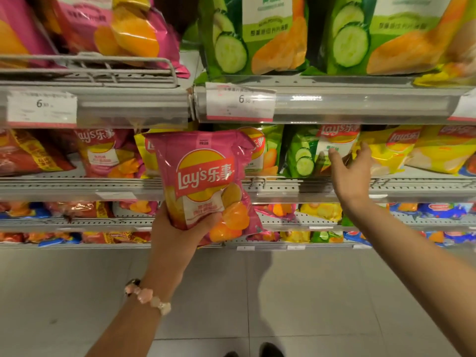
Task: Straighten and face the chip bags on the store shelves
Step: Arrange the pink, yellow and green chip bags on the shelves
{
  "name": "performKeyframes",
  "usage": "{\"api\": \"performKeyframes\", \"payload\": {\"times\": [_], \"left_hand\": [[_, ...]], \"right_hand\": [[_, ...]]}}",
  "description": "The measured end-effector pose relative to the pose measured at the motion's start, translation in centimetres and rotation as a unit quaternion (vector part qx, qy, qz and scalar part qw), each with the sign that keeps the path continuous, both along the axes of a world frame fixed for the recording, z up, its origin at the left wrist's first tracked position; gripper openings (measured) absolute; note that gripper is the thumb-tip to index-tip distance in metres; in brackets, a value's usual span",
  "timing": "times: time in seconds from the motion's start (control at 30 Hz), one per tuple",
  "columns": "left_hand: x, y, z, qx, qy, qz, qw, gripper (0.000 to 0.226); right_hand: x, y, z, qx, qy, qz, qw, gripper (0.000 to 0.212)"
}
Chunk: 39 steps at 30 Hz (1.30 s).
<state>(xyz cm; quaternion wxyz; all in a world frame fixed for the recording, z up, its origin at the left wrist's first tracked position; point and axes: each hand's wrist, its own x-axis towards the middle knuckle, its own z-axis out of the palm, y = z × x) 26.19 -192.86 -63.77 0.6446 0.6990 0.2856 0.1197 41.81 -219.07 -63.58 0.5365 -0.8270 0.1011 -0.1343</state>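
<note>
My left hand [177, 229] grips the bottom of a pink Lay's chip bag [206, 176], held upright in front of the second shelf with its face toward me. My right hand [351, 171] reaches to that shelf with straight fingers. Its fingertips touch a green cucumber chip bag [304, 153] that leans beside a yellow bag [386, 150]. Behind the pink bag stand a yellow bag and another green bag [265, 148], both partly hidden.
The top shelf carries large pink bags [116, 29] and green cucumber bags [252, 34] above price tags [240, 101]. A wire shelf rail [77, 184] fronts the second shelf. Lower shelves hold mixed small bags. Grey floor tiles [231, 292] lie below.
</note>
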Motion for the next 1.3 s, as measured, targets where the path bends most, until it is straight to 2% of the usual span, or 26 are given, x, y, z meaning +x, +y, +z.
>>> {"api": "performKeyframes", "payload": {"times": [0.07,0.13,0.2,0.27,0.3,0.4,0.47,0.67,0.73,0.83,0.9,0.97,1.1,1.23,1.3], "left_hand": [[0.1,-0.3,-0.3,-0.018,0.008,-0.01,1.0,0.081],[0.0,-1.1,-0.4,-0.018,0.014,-0.016,1.0,0.084],[0.0,-1.9,-0.2,-0.003,0.019,-0.026,0.999,0.084],[-0.1,-2.4,0.0,0.003,0.021,-0.04,0.999,0.08],[-0.1,-2.5,0.1,0.0,0.027,-0.045,0.999,0.078],[-0.2,-2.0,0.6,0.008,0.035,-0.076,0.996,0.087],[-0.2,-1.1,0.9,0.01,0.033,-0.105,0.994,0.096],[-0.3,2.7,2.1,-0.02,0.035,-0.247,0.968,0.079],[0.1,4.8,2.1,-0.019,0.017,-0.253,0.967,0.071],[2.0,8.2,2.0,0.051,-0.023,-0.135,0.989,0.065],[4.1,10.2,2.1,0.094,-0.071,-0.078,0.99,0.063],[6.2,11.5,2.0,0.108,-0.107,-0.097,0.984,0.067],[9.3,12.3,1.6,0.18,-0.094,-0.115,0.972,0.067],[11.4,12.5,1.0,0.128,-0.033,-0.109,0.985,0.068],[11.8,12.5,0.8,0.105,-0.015,-0.125,0.987,0.061]], "right_hand": [[-4.2,2.0,0.1,-0.02,-0.08,0.059,0.995,0.058],[-8.1,4.3,0.1,0.005,-0.087,0.154,0.984,0.057],[-10.5,6.4,0.9,0.063,-0.036,0.22,0.973,0.061],[-11.6,7.8,1.6,0.172,0.049,0.286,0.941,0.07],[-11.7,8.1,1.9,0.198,0.093,0.312,0.925,0.076],[-11.1,8.4,2.1,0.153,0.148,0.34,0.916,0.093],[-10.7,8.7,2.1,0.148,0.148,0.349,0.913,0.083],[-10.8,10.5,1.3,0.202,0.13,0.297,0.924,0.028],[-11.0,11.2,0.9,0.219,0.119,0.269,0.93,0.017],[-11.6,12.2,0.3,0.241,0.106,0.211,0.941,0.026],[-11.9,12.6,-0.1,0.233,0.089,0.167,0.954,0.031],[-12.1,12.7,-0.4,0.224,0.076,0.145,0.961,0.03],[-12.2,12.8,-0.8,0.216,0.074,0.132,0.965,0.027],[-12.4,12.8,-0.6,0.218,0.074,0.129,0.965,0.026],[-12.4,12.8,-0.5,0.22,0.08,0.128,0.964,0.026]]}}
